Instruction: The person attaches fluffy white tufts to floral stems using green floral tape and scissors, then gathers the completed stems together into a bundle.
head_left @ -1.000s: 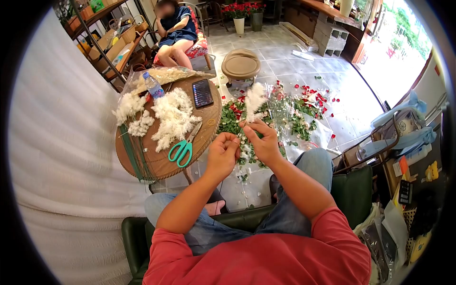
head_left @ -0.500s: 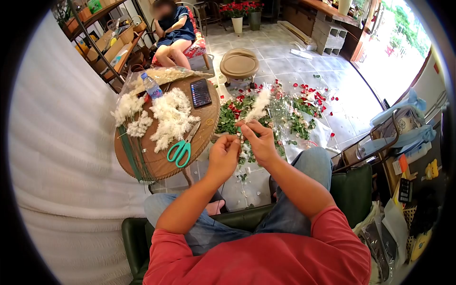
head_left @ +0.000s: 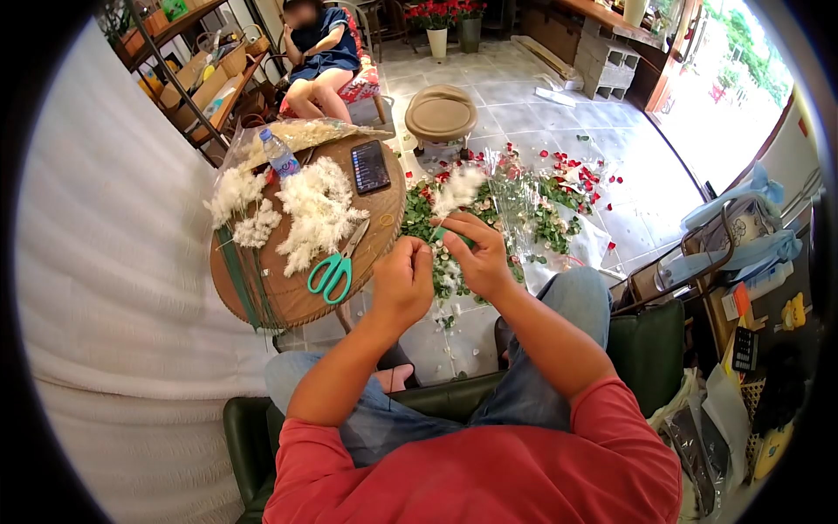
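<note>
A fluffy white plume (head_left: 459, 189) stands up from my right hand (head_left: 476, 255), whose thumb and fingers are pinched on its lower end. A bit of something green (head_left: 451, 234) shows between those fingers, too small to name. To the left, my left hand (head_left: 404, 278) is closed, with its fingertips curled together. Whatever it holds, if anything, is hidden. On the round table (head_left: 375, 229) beside it lie scissors (head_left: 332, 277) with teal handles. More white plumes (head_left: 316, 210) and a bundle of green stems (head_left: 244, 284) are there too.
A phone (head_left: 370, 167), a water bottle (head_left: 279, 155) and a wrapped plume bundle (head_left: 323, 138) rest on the table. Leaves and red petals (head_left: 559, 210) litter the floor past my hands. Behind stands a stool (head_left: 441, 113); a seated person (head_left: 319, 61) is at the back left.
My hands have drawn slightly apart, the left moving left and down. The plume has lowered and tilted left a little in my right hand.
</note>
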`<action>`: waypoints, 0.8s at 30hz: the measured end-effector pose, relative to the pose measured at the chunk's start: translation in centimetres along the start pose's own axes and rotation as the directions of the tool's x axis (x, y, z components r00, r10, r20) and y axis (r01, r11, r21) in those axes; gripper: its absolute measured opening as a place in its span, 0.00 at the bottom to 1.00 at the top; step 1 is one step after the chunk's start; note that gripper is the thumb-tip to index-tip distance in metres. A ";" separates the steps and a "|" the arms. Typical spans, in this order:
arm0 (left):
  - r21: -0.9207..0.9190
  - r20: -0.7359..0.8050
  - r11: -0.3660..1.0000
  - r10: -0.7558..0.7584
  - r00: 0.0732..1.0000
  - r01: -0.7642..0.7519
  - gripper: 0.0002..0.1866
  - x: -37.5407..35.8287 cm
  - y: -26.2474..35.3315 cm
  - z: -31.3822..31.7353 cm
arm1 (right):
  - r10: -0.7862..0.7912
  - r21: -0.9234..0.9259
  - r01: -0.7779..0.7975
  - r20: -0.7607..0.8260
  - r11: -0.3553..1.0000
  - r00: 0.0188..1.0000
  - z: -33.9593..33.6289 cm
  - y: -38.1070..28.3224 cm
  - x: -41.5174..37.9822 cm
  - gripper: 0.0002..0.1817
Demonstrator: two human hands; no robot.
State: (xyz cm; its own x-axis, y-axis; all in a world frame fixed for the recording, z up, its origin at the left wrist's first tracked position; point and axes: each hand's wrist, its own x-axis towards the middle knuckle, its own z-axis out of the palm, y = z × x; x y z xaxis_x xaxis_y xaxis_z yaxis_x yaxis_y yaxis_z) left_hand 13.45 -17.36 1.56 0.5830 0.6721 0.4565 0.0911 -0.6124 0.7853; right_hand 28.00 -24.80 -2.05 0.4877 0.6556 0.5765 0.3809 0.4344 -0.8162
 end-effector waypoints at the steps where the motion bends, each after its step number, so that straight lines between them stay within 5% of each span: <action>1: 0.002 0.014 1.000 0.001 1.000 -0.001 0.10 0.0 -0.3 0.1 | 0.094 -0.042 -0.094 0.004 0.995 0.996 0.0 -0.6 -0.2 0.13; 2: 0.001 0.013 1.000 0.002 1.000 -0.002 0.10 -0.1 -0.9 0.3 | 0.187 -0.084 -0.186 0.004 0.979 0.982 0.0 -0.9 -0.2 0.13; 4: -0.275 0.167 0.928 -0.211 0.963 0.250 0.12 -0.1 -1.4 0.5 | 0.150 -0.066 -0.150 -0.017 0.986 0.989 0.2 -0.8 -0.1 0.13; 5: -0.275 0.167 0.928 -0.211 0.963 0.251 0.12 -0.1 -1.6 0.4 | 0.114 -0.048 -0.115 -0.039 0.992 0.993 0.3 -0.7 -0.1 0.12; 7: -0.565 0.473 0.594 -0.336 0.815 0.573 0.13 0.1 -0.7 -0.2 | 0.174 0.017 -0.173 -0.035 0.985 0.984 0.6 -0.5 -0.3 0.12; 9: -0.601 0.527 0.500 -0.338 0.780 0.623 0.14 0.0 0.2 -0.1 | 0.233 0.081 -0.230 -0.029 0.970 0.972 1.0 -0.7 -0.5 0.12; 11: -0.626 0.581 0.401 -0.334 0.742 0.669 0.15 0.1 0.4 0.1 | 0.305 0.398 -0.297 0.045 0.868 0.951 1.2 -1.4 -0.4 0.12; 14: -0.642 0.533 0.421 -0.354 0.768 0.640 0.11 0.2 0.1 0.7 | 0.246 0.279 -0.240 0.012 0.930 0.969 0.7 -0.8 -0.1 0.13; 16: -0.494 0.120 0.844 -0.174 0.977 0.211 0.06 -0.2 0.0 1.8 | 0.177 0.212 -0.170 -0.015 0.962 0.984 0.7 -0.1 -0.1 0.14; 17: -0.492 0.122 0.844 -0.174 0.977 0.212 0.06 0.0 -0.4 1.8 | 0.106 0.141 -0.100 -0.037 0.985 0.994 0.7 0.1 -0.1 0.15; 18: -0.300 0.022 0.954 -0.013 1.000 0.019 0.06 0.3 -0.8 1.7 | 0.107 0.142 -0.101 -0.039 0.985 0.993 0.8 0.1 -0.2 0.15; 19: -0.078 -0.040 0.982 0.168 0.985 -0.171 0.07 0.7 -1.1 1.5 | 0.120 0.122 -0.114 -0.040 0.986 0.992 0.8 -0.1 -0.2 0.15; 20: -0.079 -0.040 0.982 0.169 0.985 -0.171 0.07 0.9 -1.2 1.3 | 0.132 0.100 -0.127 -0.039 0.987 0.991 0.7 -0.2 -0.2 0.15; 22: 0.220 -0.056 0.907 0.380 0.923 -0.360 0.06 1.5 -0.4 0.6 | 0.146 0.088 -0.141 -0.046 0.986 0.988 0.4 -0.8 0.2 0.15; 24: 0.262 -0.032 0.899 0.372 0.928 -0.351 0.05 1.7 0.2 0.2 | 0.161 0.076 -0.157 -0.054 0.985 0.985 0.4 -0.8 0.3 0.14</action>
State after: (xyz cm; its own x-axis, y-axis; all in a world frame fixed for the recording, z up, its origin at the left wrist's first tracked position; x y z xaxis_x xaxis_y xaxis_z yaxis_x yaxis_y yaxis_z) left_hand 14.60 -16.44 2.35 0.5492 0.4092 0.7286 0.0884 -0.8955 0.4362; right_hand 27.55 -24.73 -1.25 0.5843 0.6827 0.4388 0.2391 0.3718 -0.8970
